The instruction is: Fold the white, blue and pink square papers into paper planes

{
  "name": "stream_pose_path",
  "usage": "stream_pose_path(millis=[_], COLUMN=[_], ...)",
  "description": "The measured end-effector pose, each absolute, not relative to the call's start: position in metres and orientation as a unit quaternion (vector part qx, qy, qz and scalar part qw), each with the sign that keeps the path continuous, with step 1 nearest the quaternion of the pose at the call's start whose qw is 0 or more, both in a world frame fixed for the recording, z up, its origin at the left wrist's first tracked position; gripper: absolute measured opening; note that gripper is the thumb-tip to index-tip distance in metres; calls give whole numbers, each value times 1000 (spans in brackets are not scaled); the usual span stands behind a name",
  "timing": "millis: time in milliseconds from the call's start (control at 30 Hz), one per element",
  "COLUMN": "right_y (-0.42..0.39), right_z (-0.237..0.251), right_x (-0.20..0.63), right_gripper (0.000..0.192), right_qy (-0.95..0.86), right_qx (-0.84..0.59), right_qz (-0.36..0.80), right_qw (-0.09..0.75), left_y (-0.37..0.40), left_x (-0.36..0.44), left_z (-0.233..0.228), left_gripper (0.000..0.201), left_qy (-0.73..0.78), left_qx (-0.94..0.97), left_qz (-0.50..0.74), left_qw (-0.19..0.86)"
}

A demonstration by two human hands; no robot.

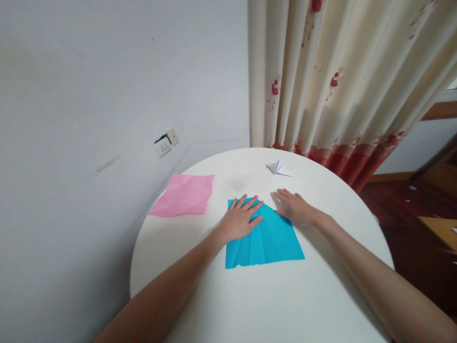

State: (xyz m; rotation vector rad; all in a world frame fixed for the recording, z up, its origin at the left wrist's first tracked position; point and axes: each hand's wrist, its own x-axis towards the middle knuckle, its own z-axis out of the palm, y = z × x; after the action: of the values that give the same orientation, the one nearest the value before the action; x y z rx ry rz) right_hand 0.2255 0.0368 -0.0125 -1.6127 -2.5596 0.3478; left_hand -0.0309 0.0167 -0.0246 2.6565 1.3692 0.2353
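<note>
A creased blue paper square [266,238] lies flat near the middle of the round white table [271,305], and the left hand [240,220] presses on its far left part with fingers spread flat, gripping nothing. The right hand [294,207] rests open, palm down, on the sheet's far right corner. A crumpled pink paper sheet [184,194] lies to the far left, and a small white folded paper figure [279,168] sits at the table's far edge by the curtain [339,76].

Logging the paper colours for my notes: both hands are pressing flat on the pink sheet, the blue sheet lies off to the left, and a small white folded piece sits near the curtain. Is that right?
Not quite: the colours are swapped. In the head view the left hand and right hand press on the blue sheet; the pink sheet lies off to the left. The white folded piece does sit near the curtain.
</note>
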Motion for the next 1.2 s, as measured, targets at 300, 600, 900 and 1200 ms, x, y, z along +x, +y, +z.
stream_pose_path(millis=[300,600,900,1200], right_y=[-5,2,12,0], right_z=[-3,-33,-29,-25], right_x=[139,144,144,172], right_gripper=[59,62,62,75], right_qy=[-846,-849,-871,-862], right_qx=[-499,-514,-479,-501], right_qz=[-34,47,43,38], right_qw=[185,116,103,63], left_y=[22,25,19,22], left_x=[-29,-31,-26,-30], left_z=[-28,-32,-25,-27], left_gripper=[56,54,57,57], left_qy=[497,511,459,476], left_qx=[862,855,885,877], left_qz=[96,87,83,68], left_qw=[37,30,17,20])
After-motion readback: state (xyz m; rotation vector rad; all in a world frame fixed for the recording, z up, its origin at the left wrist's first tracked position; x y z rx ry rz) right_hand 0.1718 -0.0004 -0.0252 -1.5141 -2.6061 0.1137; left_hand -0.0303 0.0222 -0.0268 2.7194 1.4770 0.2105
